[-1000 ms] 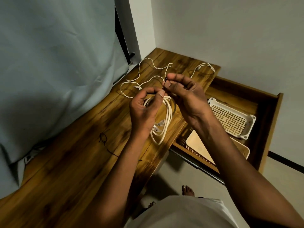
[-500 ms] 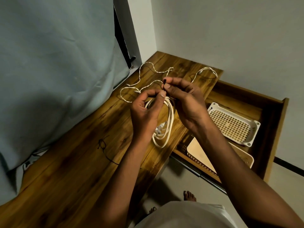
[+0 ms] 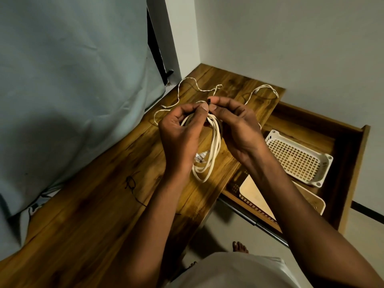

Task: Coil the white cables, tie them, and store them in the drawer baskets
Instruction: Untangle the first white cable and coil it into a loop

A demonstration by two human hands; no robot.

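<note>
A coiled white cable (image 3: 212,154) hangs over the wooden table (image 3: 99,204), its plug (image 3: 200,157) showing beside the loops. My left hand (image 3: 178,129) grips the top of the coil. My right hand (image 3: 234,123) pinches a small dark tie (image 3: 209,100) at the top of the coil, fingertips meeting those of my left hand. Thinner twisted white cables (image 3: 197,88) lie loose on the table behind my hands. A white lattice basket (image 3: 299,156) and a beige basket (image 3: 255,196) sit in the open drawer (image 3: 351,163) at the right.
A grey curtain (image 3: 72,80) hangs along the table's left side. A thin black tie (image 3: 132,186) lies on the table at my left forearm. The wall corner stands behind the table. My bare feet (image 3: 240,247) are on the floor below the drawer.
Both hands stay at the top of the coil with small finger movements on the tie. The view has shifted slightly; the coil and the loose cables have stayed put.
</note>
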